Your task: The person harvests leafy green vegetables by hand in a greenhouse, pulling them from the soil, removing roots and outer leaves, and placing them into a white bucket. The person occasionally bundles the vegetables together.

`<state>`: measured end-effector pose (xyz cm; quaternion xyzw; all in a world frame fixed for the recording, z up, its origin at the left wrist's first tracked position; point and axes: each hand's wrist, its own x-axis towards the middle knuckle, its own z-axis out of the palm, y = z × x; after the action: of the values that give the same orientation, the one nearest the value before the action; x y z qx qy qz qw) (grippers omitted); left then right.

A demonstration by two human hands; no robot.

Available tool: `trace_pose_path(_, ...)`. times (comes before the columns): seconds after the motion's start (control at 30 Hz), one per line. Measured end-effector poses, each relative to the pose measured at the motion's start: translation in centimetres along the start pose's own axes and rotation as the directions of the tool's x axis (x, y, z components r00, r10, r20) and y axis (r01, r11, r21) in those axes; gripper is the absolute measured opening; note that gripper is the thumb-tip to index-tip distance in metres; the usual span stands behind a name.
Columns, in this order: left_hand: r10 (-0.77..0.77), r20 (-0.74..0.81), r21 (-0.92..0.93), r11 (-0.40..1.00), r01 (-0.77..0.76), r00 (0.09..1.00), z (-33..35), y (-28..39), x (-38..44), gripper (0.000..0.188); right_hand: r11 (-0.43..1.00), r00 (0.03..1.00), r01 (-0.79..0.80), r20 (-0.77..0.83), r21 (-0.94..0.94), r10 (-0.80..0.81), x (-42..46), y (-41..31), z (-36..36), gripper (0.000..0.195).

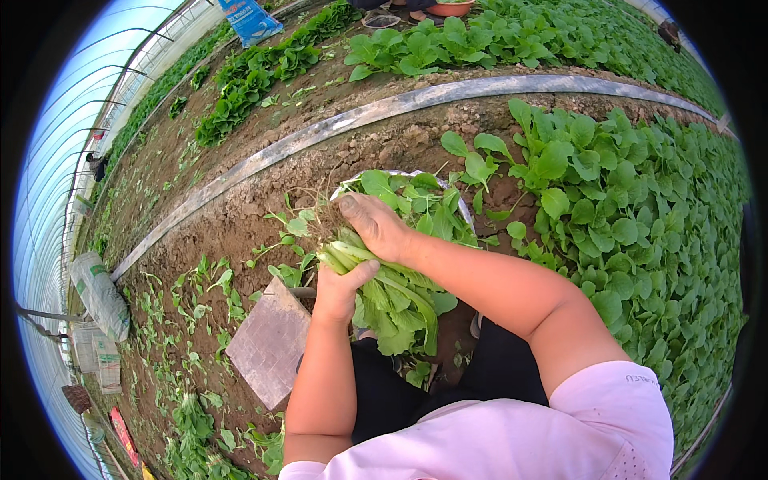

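A bunch of leafy greens [396,306] hangs between my hands, its pale stems up and its leaves falling over my lap. My left hand [345,285] grips the stems, the thumb lying across them. Just above, my right hand [375,225] closes on the thin roots [321,219] at the root end, with soil on its thumb. Behind the hands sits a round container with a white rim [468,213], full of loose green leaves [441,216]. A flat square board [273,342] lies left of my forearm.
Dense leafy plants [648,240] grow on the right. A long pale strip [384,111] crosses the soil ahead. Picked bunches [193,417] lie at lower left, near a stuffed sack [101,297]. A blue bag [249,21] stands farther off; a person [408,7] is beside a red basin [451,8].
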<state>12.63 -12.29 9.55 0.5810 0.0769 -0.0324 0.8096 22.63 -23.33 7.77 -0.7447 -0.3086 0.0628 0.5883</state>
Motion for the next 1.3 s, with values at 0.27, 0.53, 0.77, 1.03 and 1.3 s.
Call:
trace_pose_path(0.27,0.118,-0.038,0.211,0.972,-0.107,0.992,0.0,0.0,1.1,0.058,0.961,0.994,0.112,-0.014,0.253,-0.112,0.0,-0.7,-1.0,0.065)
trace_pose_path(0.53,0.041,-0.05,-0.125,0.991,-0.047,0.998,1.7,-0.4,1.6,0.054,0.996,0.989,0.091,-0.115,-0.022,-0.093,0.5,-0.6,-1.4,0.06)
trace_pose_path(0.77,0.015,-0.05,-0.18,0.983,-0.024,0.999,1.9,0.6,2.0,0.066,0.951,0.857,0.092,-0.51,0.295,0.076,5.2,8.0,-13.0,0.035)
trace_pose_path(1.03,0.061,-0.148,-0.108,0.991,-0.077,0.987,0.1,1.7,2.7,0.096,0.565,0.117,-0.608,-0.642,0.558,0.758,-4.9,33.5,-22.6,0.02)
trace_pose_path(1.3,0.015,-0.14,0.036,0.999,-0.01,0.99,0.0,0.1,3.8,0.105,0.295,0.074,-0.417,-0.291,0.86,0.954,-3.6,39.1,-21.0,0.042)
